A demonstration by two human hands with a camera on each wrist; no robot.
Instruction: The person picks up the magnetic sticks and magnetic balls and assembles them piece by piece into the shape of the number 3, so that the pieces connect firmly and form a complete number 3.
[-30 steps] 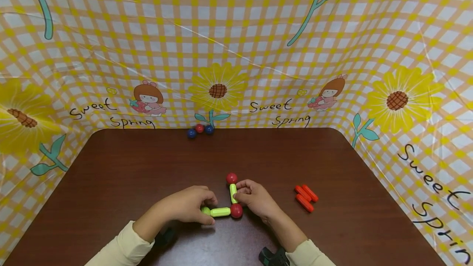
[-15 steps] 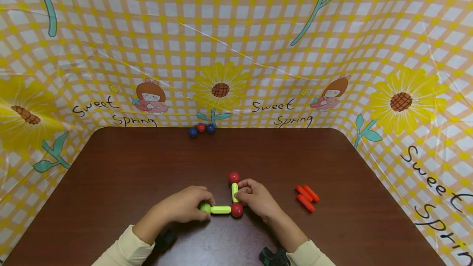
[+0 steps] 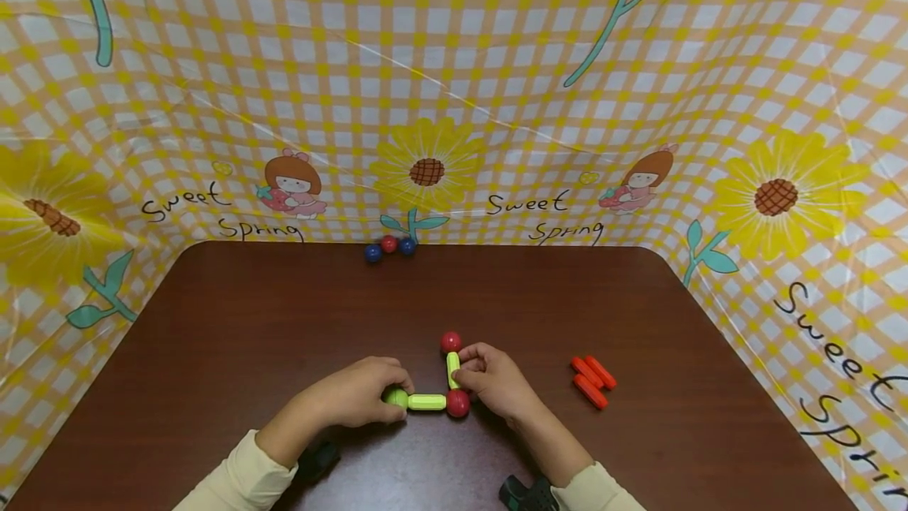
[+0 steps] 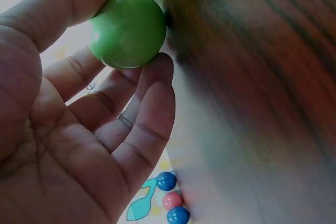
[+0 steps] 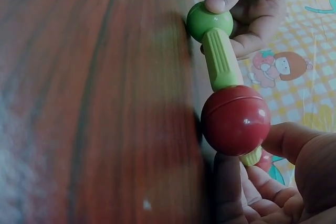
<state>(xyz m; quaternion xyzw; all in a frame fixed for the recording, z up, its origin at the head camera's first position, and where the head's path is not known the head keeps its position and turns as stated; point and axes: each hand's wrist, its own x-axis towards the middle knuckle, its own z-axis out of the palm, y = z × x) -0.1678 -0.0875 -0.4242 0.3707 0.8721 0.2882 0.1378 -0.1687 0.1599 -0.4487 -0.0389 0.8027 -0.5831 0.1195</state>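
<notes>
We see the left hand (image 3: 358,394) with fingers curled round a green ball (image 3: 396,398) and, at its three o'clock, the right hand (image 3: 498,386) pinching a yellow-green rod (image 3: 453,367).

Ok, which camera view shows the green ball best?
The left wrist view: the green ball appears largest, mostly uncovered. The right wrist view shows it smaller, partly covered by the left grip, with a lime stick attached. In the head view it is small and partly hidden by that grip.
</notes>
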